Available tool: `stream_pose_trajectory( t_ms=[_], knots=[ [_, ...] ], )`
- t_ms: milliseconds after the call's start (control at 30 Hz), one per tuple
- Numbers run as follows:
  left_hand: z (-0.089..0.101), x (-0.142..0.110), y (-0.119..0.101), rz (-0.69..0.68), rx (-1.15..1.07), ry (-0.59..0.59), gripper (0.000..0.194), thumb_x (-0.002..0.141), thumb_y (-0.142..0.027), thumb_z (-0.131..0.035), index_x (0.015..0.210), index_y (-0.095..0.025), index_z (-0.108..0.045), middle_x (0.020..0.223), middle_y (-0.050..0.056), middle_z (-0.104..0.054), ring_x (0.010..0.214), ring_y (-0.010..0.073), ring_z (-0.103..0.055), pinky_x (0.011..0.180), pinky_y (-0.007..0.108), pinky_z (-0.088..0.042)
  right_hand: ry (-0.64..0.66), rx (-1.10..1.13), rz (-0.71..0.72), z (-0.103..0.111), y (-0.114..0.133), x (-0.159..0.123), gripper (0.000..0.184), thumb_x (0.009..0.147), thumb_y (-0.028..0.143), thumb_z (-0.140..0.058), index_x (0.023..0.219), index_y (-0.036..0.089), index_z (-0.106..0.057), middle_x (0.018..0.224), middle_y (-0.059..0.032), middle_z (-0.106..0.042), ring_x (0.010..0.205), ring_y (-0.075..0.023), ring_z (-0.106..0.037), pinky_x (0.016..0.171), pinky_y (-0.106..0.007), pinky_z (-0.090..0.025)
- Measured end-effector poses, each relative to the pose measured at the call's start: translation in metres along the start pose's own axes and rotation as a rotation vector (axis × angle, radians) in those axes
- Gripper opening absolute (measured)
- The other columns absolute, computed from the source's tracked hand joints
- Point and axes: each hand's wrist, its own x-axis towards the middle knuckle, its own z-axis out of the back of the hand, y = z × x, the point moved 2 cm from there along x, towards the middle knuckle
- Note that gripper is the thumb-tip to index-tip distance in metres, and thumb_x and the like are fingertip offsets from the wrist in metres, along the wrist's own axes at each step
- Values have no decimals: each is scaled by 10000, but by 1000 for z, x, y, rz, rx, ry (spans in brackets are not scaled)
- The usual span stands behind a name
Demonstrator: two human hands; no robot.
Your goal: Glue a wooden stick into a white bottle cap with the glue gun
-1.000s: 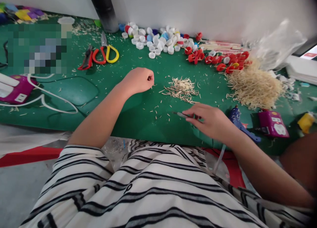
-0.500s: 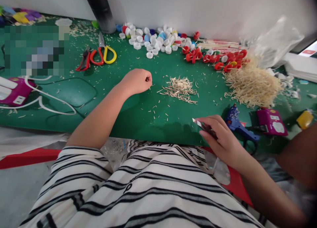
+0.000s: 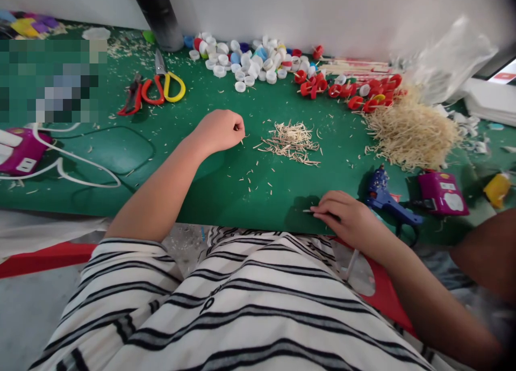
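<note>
My left hand [image 3: 220,130] is curled into a fist above the green table, left of a small pile of pale thin strips [image 3: 292,141]. A tiny pale tip pokes out under its fingers; the rest of what it holds is hidden. Near the table's front edge, my right hand [image 3: 342,215] is closed in a pinch, palm down. Between its fingertips a thin light-coloured tip of a slim tool [image 3: 307,211] shows, mostly covered by the hand. Several short loose bits lie on the table between the two hands.
Bottle caps [image 3: 253,64], scissors [image 3: 164,83] and red-handled pliers [image 3: 132,95] lie farther back. At right are a larger heap of pale strips [image 3: 415,132], a blue glue gun [image 3: 387,196] and a purple box [image 3: 443,192]. Another person's arm [image 3: 487,252] is at the right edge.
My right hand has turned palm down and lowered slightly, so the slim tool shows less and lies flatter. My left hand stays closed in nearly the same place. The view shifted slightly.
</note>
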Motion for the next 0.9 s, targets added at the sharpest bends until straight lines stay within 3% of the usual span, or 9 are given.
stream_pose_trajectory(
  t_ms=[200, 300, 367, 467, 567, 667, 767, 900],
  knots=[
    [1, -1, 0, 3, -8, -11, 249, 866, -232, -586, 932, -193, -823, 928, 97, -820, 766, 198, -674, 717, 355, -453, -38, -87, -112, 5, -47, 68, 174, 991, 214, -628, 837, 218, -708, 945, -101, -713, 927, -263, -696, 862, -435, -566],
    [2, -2, 1, 8, -23, -24, 260, 865, -223, -585, 941, -193, -833, 945, 105, -825, 799, 210, -699, 742, 358, -477, -20, -175, -171, 12, -55, 98, 145, 949, 179, -629, 833, 213, -708, 955, -104, -711, 962, -271, -684, 878, -435, -553],
    [4, -2, 2, 11, -25, -40, 248, 872, -212, -587, 932, -190, -826, 953, 104, -828, 806, 205, -702, 746, 351, -477, -15, -183, -171, 14, -44, 107, 130, 933, 158, -641, 837, 210, -712, 962, -100, -718, 957, -262, -681, 868, -419, -546],
    [8, -1, 3, 4, -33, -74, 228, 887, -203, -583, 911, -183, -809, 951, 99, -828, 814, 197, -696, 738, 344, -466, -50, -102, -140, 4, -3, 101, 93, 960, 171, -667, 908, 208, -736, 977, -80, -733, 915, -228, -689, 825, -375, -542],
    [15, 0, 5, 13, -46, -94, 223, 894, -205, -581, 912, -183, -802, 942, 95, -822, 805, 196, -682, 716, 344, -454, 115, -46, -21, -28, 51, 92, 144, 1031, 200, -623, 1013, 213, -765, 991, -66, -748, 916, -202, -701, 804, -332, -537],
    [23, -1, 9, 43, -51, -129, 227, 907, -230, -582, 941, -186, -801, 926, 93, -817, 748, 185, -651, 683, 345, -436, 320, -126, 78, -64, 88, 102, 236, 1096, 230, -539, 1087, 181, -770, 1073, -93, -761, 922, -202, -707, 776, -332, -516],
    [32, -2, 16, 64, -73, -156, 222, 917, -244, -577, 934, -185, -790, 924, 94, -817, 727, 178, -638, 678, 343, -438, 380, -196, 43, -80, 94, 131, 268, 1109, 217, -505, 1122, 137, -761, 1123, -124, -756, 959, -217, -715, 786, -337, -503],
    [42, -4, 27, 91, -58, -168, 198, 906, -281, -597, 907, -201, -777, 914, 97, -817, 735, 187, -650, 675, 345, -439, 291, -172, -131, -65, 59, 160, 185, 1059, 172, -569, 1100, 147, -748, 1156, -129, -762, 996, -219, -715, 817, -321, -492]
  ],
)
